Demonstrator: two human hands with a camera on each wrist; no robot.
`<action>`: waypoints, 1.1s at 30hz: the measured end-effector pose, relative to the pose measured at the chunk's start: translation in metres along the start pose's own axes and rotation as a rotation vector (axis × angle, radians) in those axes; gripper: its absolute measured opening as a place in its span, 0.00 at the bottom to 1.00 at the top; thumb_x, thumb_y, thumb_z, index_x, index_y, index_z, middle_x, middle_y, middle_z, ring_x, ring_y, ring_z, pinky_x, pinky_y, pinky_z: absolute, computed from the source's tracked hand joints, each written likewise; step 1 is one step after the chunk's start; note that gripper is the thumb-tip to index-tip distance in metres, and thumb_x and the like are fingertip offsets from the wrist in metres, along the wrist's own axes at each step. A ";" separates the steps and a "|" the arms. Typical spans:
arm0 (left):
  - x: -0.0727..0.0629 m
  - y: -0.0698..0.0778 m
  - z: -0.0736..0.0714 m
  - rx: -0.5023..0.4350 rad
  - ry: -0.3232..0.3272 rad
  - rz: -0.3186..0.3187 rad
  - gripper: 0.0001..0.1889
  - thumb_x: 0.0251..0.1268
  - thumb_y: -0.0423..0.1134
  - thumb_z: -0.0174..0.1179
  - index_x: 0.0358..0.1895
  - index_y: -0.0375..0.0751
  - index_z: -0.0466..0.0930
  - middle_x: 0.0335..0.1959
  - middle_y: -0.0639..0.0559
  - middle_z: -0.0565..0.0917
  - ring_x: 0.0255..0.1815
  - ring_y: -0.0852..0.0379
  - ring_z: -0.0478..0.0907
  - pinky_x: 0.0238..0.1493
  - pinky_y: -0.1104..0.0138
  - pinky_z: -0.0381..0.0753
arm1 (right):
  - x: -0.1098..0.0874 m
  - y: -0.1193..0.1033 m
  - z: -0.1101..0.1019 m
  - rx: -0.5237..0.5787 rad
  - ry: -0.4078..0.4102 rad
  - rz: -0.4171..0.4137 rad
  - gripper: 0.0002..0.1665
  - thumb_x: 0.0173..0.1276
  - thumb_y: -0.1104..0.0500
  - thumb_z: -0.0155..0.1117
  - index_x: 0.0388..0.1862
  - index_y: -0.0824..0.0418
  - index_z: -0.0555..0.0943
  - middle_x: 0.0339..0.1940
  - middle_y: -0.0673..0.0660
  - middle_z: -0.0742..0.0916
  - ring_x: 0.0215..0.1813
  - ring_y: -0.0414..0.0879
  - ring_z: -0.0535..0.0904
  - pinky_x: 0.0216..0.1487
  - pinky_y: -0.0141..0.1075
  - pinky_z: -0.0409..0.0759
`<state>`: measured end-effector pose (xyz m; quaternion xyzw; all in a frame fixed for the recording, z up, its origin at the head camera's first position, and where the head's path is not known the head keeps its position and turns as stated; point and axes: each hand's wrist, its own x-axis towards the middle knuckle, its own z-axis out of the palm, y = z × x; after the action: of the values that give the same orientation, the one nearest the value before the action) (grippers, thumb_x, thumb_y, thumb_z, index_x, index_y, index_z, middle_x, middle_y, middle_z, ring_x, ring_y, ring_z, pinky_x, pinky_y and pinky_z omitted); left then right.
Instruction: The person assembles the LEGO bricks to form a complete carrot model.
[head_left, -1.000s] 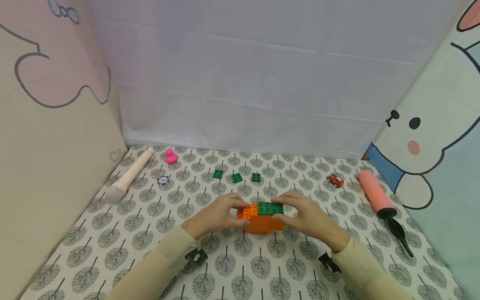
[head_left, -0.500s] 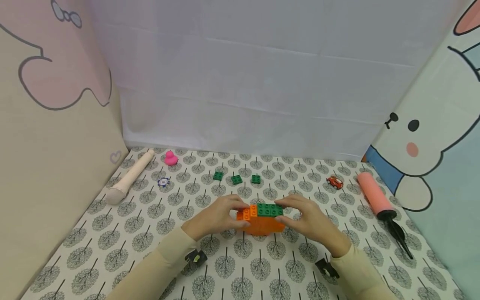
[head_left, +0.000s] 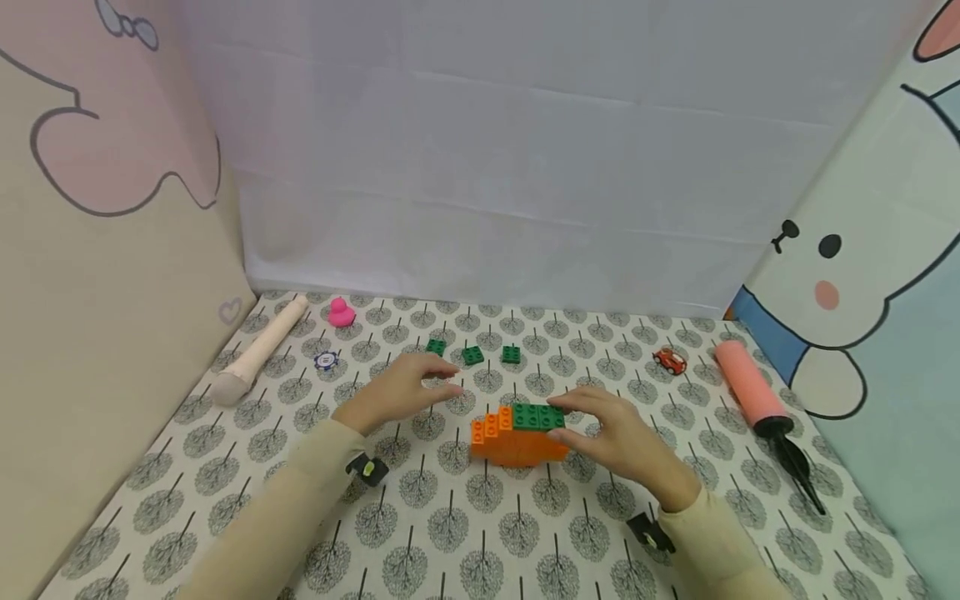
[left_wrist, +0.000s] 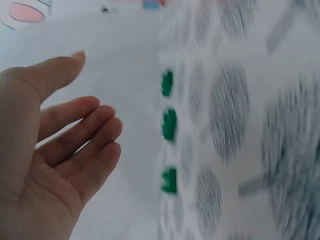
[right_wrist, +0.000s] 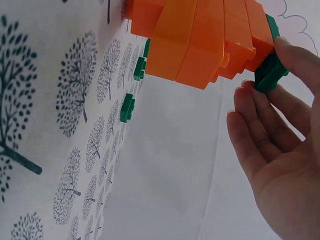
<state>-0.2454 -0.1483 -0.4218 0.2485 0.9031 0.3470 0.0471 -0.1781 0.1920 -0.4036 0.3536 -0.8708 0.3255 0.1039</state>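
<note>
An assembly of stacked orange toy bricks point(head_left: 517, 448) stands on the patterned cloth in front of the person, stepped at its left side. Green bricks point(head_left: 527, 416) cap its top. With thumb and fingers my right hand point(head_left: 618, 437) pinches the green brick point(right_wrist: 270, 73) at the right end of that top row; its underside partly overhangs the orange ones in the right wrist view. My left hand point(head_left: 401, 390) is off the assembly, to its left, fingers relaxed with nothing between them. Beyond it lie three loose green bricks point(head_left: 472, 356), blurred in the left wrist view.
At the left lie a pale club-shaped object point(head_left: 258, 354), a pink rubber duck point(head_left: 341, 312) and a blue-white chip point(head_left: 326, 360). A red toy car point(head_left: 670, 361) and a pink hand pump point(head_left: 752, 383) with a black end lie at the right. Fabric walls enclose the table.
My left hand has let go of the orange bricks and moved left and away from the person, toward the loose green bricks. The right hand keeps its place at the green brick.
</note>
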 end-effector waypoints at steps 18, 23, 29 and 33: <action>0.058 -0.073 -0.011 0.179 0.000 -0.184 0.30 0.69 0.43 0.63 0.70 0.33 0.69 0.73 0.34 0.65 0.74 0.35 0.60 0.73 0.45 0.59 | 0.001 -0.003 0.004 -0.003 -0.033 0.059 0.25 0.64 0.48 0.72 0.59 0.53 0.83 0.52 0.45 0.85 0.53 0.42 0.81 0.56 0.42 0.82; 0.060 -0.067 -0.006 0.204 0.001 -0.166 0.26 0.69 0.40 0.63 0.67 0.34 0.73 0.72 0.33 0.66 0.74 0.35 0.61 0.74 0.44 0.57 | -0.001 -0.003 0.003 -0.005 -0.031 0.066 0.25 0.64 0.48 0.72 0.59 0.52 0.83 0.52 0.44 0.85 0.53 0.41 0.81 0.56 0.42 0.82; 0.059 -0.074 -0.007 0.111 0.007 -0.182 0.25 0.67 0.43 0.65 0.64 0.35 0.77 0.62 0.38 0.77 0.61 0.42 0.74 0.66 0.48 0.72 | -0.002 -0.003 0.002 -0.013 -0.032 0.085 0.25 0.65 0.46 0.71 0.59 0.52 0.83 0.52 0.45 0.85 0.53 0.42 0.81 0.55 0.43 0.82; 0.051 -0.067 -0.010 0.075 0.028 -0.165 0.25 0.66 0.45 0.66 0.62 0.37 0.79 0.55 0.44 0.80 0.50 0.49 0.77 0.55 0.54 0.79 | -0.002 -0.002 0.002 -0.017 -0.033 0.087 0.26 0.65 0.46 0.70 0.60 0.52 0.82 0.53 0.46 0.85 0.53 0.42 0.81 0.56 0.43 0.81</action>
<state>-0.3207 -0.1725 -0.4529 0.1700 0.9334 0.3114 0.0534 -0.1753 0.1908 -0.4056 0.3200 -0.8896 0.3165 0.0783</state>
